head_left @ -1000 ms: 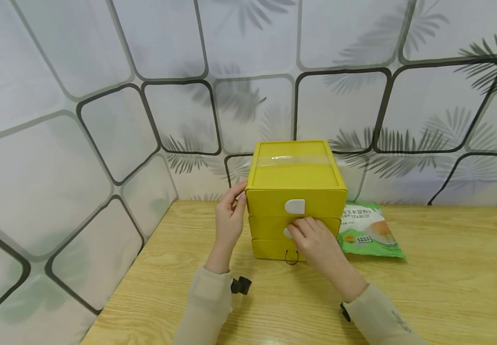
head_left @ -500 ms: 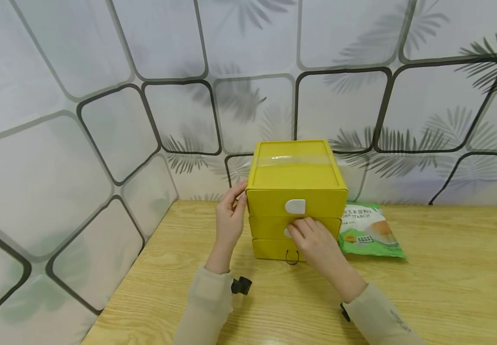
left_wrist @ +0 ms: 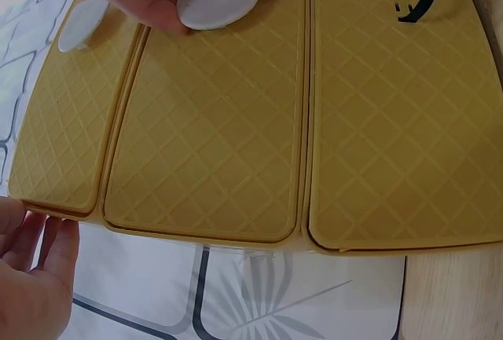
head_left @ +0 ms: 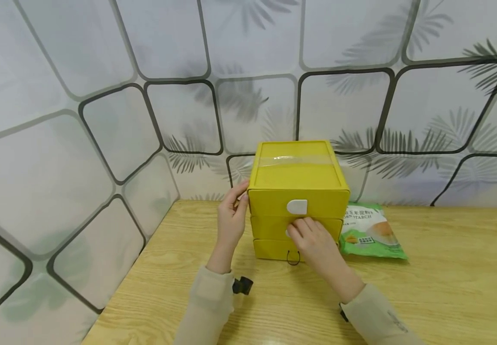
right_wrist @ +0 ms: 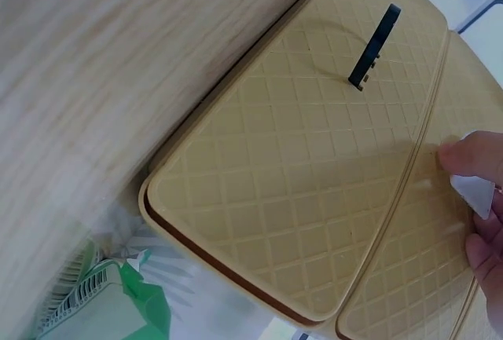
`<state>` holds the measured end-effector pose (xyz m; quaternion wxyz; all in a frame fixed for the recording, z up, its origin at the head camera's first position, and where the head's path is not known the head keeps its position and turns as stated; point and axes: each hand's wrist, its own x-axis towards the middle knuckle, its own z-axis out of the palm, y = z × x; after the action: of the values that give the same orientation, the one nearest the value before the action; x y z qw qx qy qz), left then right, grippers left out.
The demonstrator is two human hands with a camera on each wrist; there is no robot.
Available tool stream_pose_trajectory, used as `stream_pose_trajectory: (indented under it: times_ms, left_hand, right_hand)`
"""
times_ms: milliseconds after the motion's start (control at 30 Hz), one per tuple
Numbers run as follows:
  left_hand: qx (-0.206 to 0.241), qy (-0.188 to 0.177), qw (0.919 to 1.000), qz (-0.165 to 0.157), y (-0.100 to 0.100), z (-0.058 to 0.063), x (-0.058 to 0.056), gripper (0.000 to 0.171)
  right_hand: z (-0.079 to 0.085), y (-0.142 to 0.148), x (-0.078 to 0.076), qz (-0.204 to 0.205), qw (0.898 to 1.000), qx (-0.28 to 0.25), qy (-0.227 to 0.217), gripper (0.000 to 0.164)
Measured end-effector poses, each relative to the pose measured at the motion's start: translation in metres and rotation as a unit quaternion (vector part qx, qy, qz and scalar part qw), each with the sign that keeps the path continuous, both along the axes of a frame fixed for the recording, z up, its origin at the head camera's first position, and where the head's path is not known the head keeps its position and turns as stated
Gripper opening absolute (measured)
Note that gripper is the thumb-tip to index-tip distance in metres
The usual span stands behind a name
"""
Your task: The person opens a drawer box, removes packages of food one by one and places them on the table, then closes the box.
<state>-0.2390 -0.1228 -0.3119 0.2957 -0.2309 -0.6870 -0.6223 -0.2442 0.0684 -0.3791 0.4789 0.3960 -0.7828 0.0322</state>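
Note:
A yellow three-drawer box (head_left: pixel 298 175) stands on the table, all its drawer fronts flush. My right hand (head_left: pixel 317 244) pinches the white handle (left_wrist: pixel 218 1) of the middle drawer; its thumb and fingers show on either side of that handle in both wrist views. The left hand (head_left: pixel 230 223) rests its fingertips against the box's left side, near the top front edge. On the top drawer is another white handle (head_left: pixel 297 207), untouched. A black loop handle (head_left: pixel 293 258) hangs from the bottom drawer.
To the right of the box, a green and white bag of corn starch (head_left: pixel 373 232) lies on the wooden table (head_left: pixel 455 278). Clear tape (head_left: pixel 296 160) runs across the box's top. A patterned cloth wall (head_left: pixel 257 48) rises behind the table.
The head view has shifted slightly. Both hands keep their places on the box, and the drawers show no movement.

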Motion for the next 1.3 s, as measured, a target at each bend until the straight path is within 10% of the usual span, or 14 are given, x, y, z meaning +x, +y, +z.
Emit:
stream_pose_trajectory:
  times_ms: [1300]
  left_hand:
    - [0.001,-0.012,0.9999,-0.004,0.0,0.0016,0.0017,0.027]
  right_hand:
    - [0.0009,0.006,0.0051,0.03,0.998,0.03,0.036,0.038]
